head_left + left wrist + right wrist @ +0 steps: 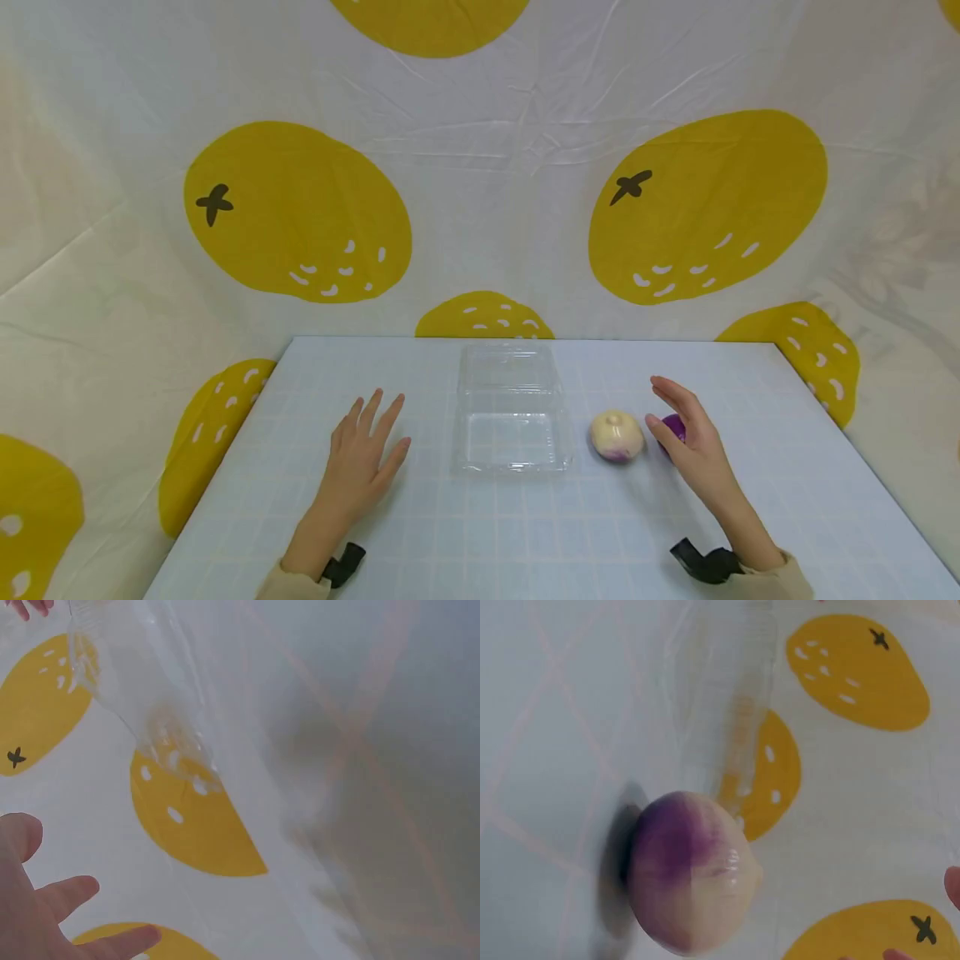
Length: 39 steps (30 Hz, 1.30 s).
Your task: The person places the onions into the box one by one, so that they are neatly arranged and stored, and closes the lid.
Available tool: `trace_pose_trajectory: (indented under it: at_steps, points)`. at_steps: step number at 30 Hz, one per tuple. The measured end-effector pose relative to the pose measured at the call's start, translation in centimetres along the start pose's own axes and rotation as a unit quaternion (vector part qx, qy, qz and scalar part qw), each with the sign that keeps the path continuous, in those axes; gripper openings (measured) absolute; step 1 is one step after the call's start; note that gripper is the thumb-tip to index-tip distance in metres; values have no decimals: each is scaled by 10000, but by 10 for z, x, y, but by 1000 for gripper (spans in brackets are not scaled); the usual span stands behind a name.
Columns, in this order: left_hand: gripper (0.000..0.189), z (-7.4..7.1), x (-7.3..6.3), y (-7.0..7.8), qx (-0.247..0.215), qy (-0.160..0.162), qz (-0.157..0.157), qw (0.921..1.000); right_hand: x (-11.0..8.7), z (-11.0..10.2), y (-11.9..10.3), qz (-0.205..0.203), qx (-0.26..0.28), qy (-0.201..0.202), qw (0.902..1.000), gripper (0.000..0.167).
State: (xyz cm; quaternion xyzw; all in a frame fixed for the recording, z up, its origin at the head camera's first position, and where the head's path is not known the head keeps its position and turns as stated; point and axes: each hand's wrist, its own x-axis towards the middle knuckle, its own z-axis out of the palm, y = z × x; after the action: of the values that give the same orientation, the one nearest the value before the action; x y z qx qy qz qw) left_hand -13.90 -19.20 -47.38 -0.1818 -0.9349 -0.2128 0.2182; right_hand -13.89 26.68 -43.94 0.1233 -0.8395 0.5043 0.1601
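My left hand (352, 471), fingers spread, hovers over the left part of the table and holds nothing. In the left wrist view its fingers (71, 896) reach in from the lower left. My right hand (697, 454) is held with thumb and fingers apart, beside a cream-and-purple turnip (617, 437). A shiny purple round thing (673, 427) shows between that thumb and the fingers, mostly hidden by the hand. In the right wrist view the turnip (694, 874) sits on the table, with only fingertips (952, 885) at the right edge.
A clear plastic clamshell box (513, 442) lies opened out at the table's middle, its lid (510, 367) toward the back. The pale checked table (420, 542) ends at a white cloth (495, 192) printed with yellow fruit. Black straps (705, 562) circle both wrists.
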Motion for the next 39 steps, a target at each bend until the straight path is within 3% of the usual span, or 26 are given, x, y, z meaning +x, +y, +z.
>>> trace_pose_trajectory:
  at_steps: [5,12,17,23,30,39]
  points:
    - [57,8,3,6,-585,-83,-60,9982,3,8,7,171,797,68,9966,49]
    - [55,20,5,9,-1423,-295,-276,9890,5,18,20,237,2044,282,9782,41]
    - [55,27,6,12,-1976,-315,-381,9790,7,24,28,289,2102,601,9754,38]
    - [53,35,12,13,-2577,-129,-330,9656,8,30,36,380,1872,746,9787,36]
    - [54,41,25,17,-3183,-286,-741,9447,7,37,46,662,2083,431,9749,40]
    - [67,51,38,19,-3299,-702,-1045,9356,6,44,53,1066,2420,110,9643,47]
